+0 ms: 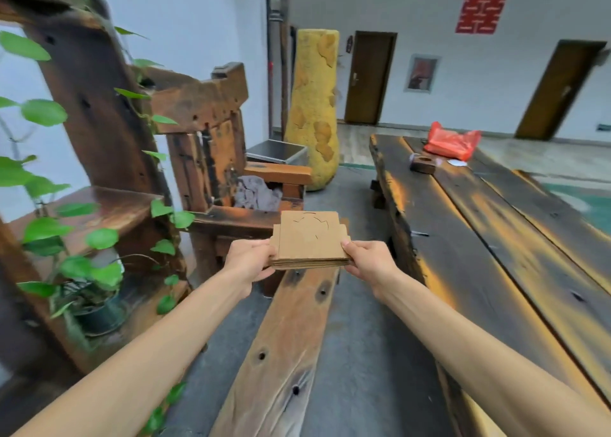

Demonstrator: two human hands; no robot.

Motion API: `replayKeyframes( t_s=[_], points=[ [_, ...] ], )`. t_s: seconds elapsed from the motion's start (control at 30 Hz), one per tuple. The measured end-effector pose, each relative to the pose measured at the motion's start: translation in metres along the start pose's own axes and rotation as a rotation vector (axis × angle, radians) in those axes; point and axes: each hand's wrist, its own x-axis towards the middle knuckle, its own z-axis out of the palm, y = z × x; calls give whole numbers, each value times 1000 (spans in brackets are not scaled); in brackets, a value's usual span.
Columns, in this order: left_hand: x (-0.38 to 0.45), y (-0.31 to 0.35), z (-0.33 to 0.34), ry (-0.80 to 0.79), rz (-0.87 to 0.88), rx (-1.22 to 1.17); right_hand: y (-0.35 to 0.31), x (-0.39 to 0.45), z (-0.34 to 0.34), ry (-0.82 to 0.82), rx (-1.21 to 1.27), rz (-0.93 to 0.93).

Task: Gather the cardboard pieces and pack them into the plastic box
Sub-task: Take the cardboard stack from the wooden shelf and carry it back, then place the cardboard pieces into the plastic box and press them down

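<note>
Mid-gathering: stack of cardboard pieces (309, 241) held level above the wooden bench (281, 354), left grip (250, 260) and right grip (367, 260) clamped on opposite edges; no plastic box seen, so probably finding it next.

Stack of cardboard pieces (309, 240) held between left hand (248, 262) and right hand (370, 262), above a bench (284, 354), long table (496, 238) to the right, chair (215, 158) and potted plant (82, 264) to the left, bag (452, 141) on the table's far end.
</note>
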Motion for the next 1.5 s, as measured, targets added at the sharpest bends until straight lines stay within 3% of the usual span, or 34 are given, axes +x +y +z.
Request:
replayKeyframes(
  t_s=[0.27, 0.5, 0.93, 1.5],
  points=[
    [-14, -32, 93, -126, -73, 0, 48, -21, -98, 161, 109, 124],
    [-43, -78, 176, -339, -191, 91, 102, -62, -192, 331, 266, 318],
    [-139, -160, 318, -710, -244, 302, 218, -171, -346, 610, 458, 558],
    [-273, -261, 460, -1051, -267, 568, 300, -327, -473, 862, 420, 712]
  ],
)
